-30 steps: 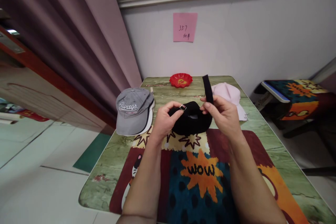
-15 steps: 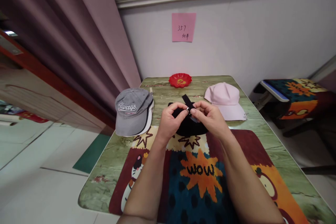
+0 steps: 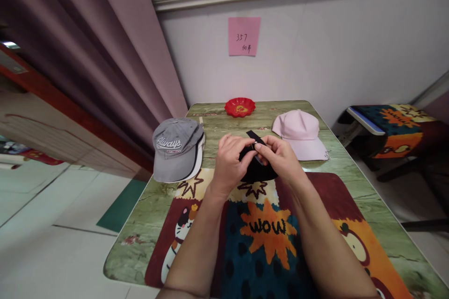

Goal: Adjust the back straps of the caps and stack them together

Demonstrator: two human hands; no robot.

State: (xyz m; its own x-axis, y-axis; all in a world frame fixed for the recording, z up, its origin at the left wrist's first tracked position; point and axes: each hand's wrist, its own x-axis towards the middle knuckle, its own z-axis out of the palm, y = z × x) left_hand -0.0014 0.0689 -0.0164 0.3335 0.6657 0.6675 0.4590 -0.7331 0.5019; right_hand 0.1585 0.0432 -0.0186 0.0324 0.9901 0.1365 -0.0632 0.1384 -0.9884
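Note:
A black cap [image 3: 257, 174] lies on the mat, partly hidden behind my hands. Its black strap [image 3: 255, 137] sticks up between my fingers, with a small metal buckle [image 3: 254, 144] on it. My left hand [image 3: 231, 159] is closed, thumb and fingers pinching at the buckle. From the other side my right hand [image 3: 277, 153] also pinches the strap beside the buckle, thumb on top. To the left sit stacked caps, the top one a grey cap [image 3: 175, 147] with lettering. A pink cap [image 3: 300, 131] rests to the right, behind my right hand.
A red scalloped dish [image 3: 240, 107] stands at the back of the table [image 3: 135, 224]. The patterned mat [image 3: 233, 261] lies under my forearms. A pink note [image 3: 244, 36] is stuck to the wall. A stool [image 3: 400, 126] with a similar cover is at right.
My left hand has shifted right and closer over the buckle, its fingers now covering more of it. Less of the strap stands up. My right hand stays pinched.

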